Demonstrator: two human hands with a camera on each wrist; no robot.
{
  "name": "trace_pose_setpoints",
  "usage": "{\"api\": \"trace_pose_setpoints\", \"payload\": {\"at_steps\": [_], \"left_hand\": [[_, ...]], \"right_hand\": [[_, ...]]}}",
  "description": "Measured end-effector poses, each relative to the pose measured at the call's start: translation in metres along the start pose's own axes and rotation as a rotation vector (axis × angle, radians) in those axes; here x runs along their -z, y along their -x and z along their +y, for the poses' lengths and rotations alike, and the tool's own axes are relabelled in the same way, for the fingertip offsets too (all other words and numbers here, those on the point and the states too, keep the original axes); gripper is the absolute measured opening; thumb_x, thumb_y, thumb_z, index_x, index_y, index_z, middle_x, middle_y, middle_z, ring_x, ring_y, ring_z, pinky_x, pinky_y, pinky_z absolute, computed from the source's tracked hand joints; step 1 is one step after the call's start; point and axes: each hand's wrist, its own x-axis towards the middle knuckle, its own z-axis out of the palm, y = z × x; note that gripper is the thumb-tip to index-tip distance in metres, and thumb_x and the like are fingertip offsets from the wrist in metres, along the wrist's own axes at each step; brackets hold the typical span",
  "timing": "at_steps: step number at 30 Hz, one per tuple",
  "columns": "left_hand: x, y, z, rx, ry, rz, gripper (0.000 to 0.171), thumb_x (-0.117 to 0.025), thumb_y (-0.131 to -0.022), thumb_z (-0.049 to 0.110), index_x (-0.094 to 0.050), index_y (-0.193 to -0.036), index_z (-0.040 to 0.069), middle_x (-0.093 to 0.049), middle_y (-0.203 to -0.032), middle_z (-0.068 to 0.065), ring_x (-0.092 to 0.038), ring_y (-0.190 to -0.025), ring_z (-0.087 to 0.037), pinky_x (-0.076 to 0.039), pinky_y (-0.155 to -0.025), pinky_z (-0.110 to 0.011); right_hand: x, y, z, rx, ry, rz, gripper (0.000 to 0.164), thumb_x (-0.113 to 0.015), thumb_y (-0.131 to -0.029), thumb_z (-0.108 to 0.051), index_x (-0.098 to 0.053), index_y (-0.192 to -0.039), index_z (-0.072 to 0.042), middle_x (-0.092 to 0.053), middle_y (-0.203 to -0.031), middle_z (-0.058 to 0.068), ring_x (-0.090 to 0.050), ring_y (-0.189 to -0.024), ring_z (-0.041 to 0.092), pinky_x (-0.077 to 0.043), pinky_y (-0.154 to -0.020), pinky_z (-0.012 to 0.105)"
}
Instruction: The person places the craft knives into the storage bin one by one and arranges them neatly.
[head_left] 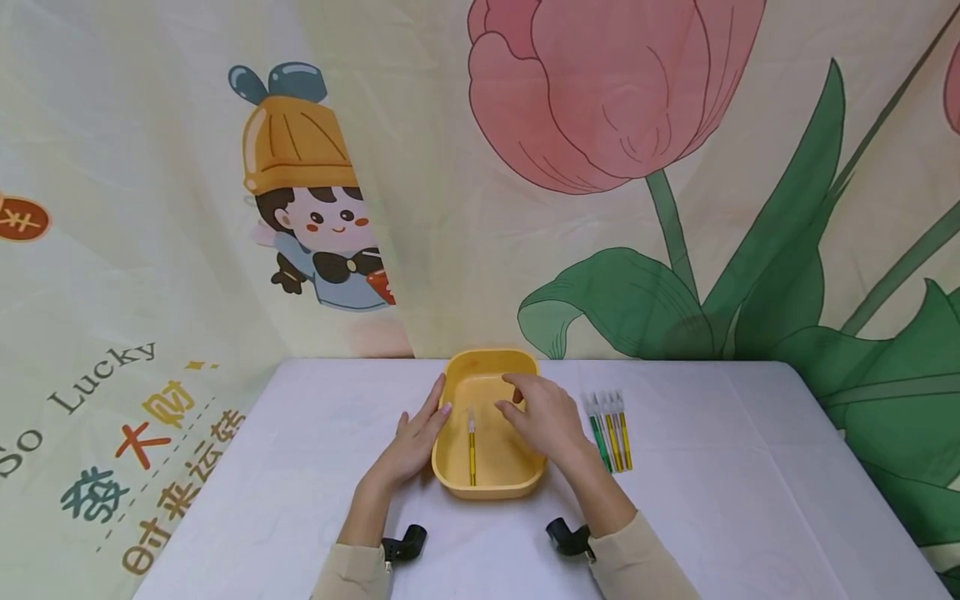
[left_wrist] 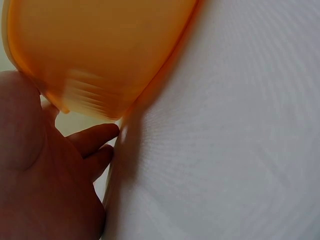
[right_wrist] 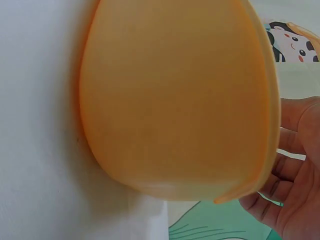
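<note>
A yellow plastic tray (head_left: 491, 479) lies on the table, and in its left half is a slim craft knife (head_left: 472, 450) with a yellow handle and a pale cap. At the tray's left side, my left hand (head_left: 411, 442) holds the rim, its thumb over the edge and its other fingers outside. My right hand (head_left: 547, 415) hovers over the tray's right side, thumb and index finger apart, with nothing visible between them. The left wrist view shows the tray's outer wall (left_wrist: 100, 50) beside the left hand. In the right wrist view, the right fingers (right_wrist: 287, 167) are beyond the rim.
Several capped craft knives (head_left: 615, 433) with green, silver and yellow handles lie side by side to the right of the tray. A white cloth covers the table (head_left: 720, 500). Behind its far edge hangs a printed curtain (head_left: 435, 183).
</note>
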Motion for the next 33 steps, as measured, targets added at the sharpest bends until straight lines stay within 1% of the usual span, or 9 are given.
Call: {"api": "trace_pose_setpoints", "payload": {"at_steps": [7,18,24,33], "left_hand": [[0.001,0.001,0.003,0.001,-0.001,-0.002,0.061,-0.028,-0.113,0.050,-0.003,-0.168,0.038,-0.013,-0.174,0.012,-0.021,-0.161,-0.024,0.016,-0.125,-0.066],[0.002,0.002,0.003,0.017,-0.010,-0.015,0.062,-0.027,-0.113,0.051,-0.001,-0.168,0.038,-0.011,-0.174,0.013,-0.019,-0.162,-0.023,0.016,-0.125,-0.066],[0.001,0.001,0.003,0.016,-0.008,-0.016,0.062,-0.027,-0.113,0.051,-0.001,-0.168,0.038,-0.011,-0.174,0.013,-0.019,-0.161,-0.023,0.016,-0.125,-0.066],[0.001,0.000,0.003,0.025,0.004,-0.010,0.062,-0.027,-0.112,0.052,-0.002,-0.167,0.039,-0.012,-0.174,0.014,-0.020,-0.161,-0.023,0.016,-0.125,-0.065]], "right_hand": [[0.007,0.000,0.005,-0.031,0.000,0.024,0.053,-0.079,-0.094,-0.032,-0.064,-0.142,-0.015,-0.064,-0.093,-0.001,-0.054,-0.076,0.014,-0.048,-0.062,0.024],[0.019,-0.001,0.017,-0.057,0.004,0.042,0.054,-0.079,-0.094,-0.031,-0.063,-0.143,-0.015,-0.067,-0.099,0.001,-0.055,-0.075,0.015,-0.048,-0.065,0.026],[0.029,-0.002,0.029,-0.066,-0.004,0.057,0.053,-0.078,-0.095,-0.030,-0.064,-0.143,-0.013,-0.071,-0.101,0.006,-0.056,-0.072,0.016,-0.047,-0.064,0.029],[0.040,-0.001,0.050,-0.116,-0.017,0.057,0.055,-0.077,-0.096,-0.033,-0.062,-0.145,-0.015,-0.071,-0.104,0.006,-0.058,-0.076,0.018,-0.048,-0.063,0.028]]}}
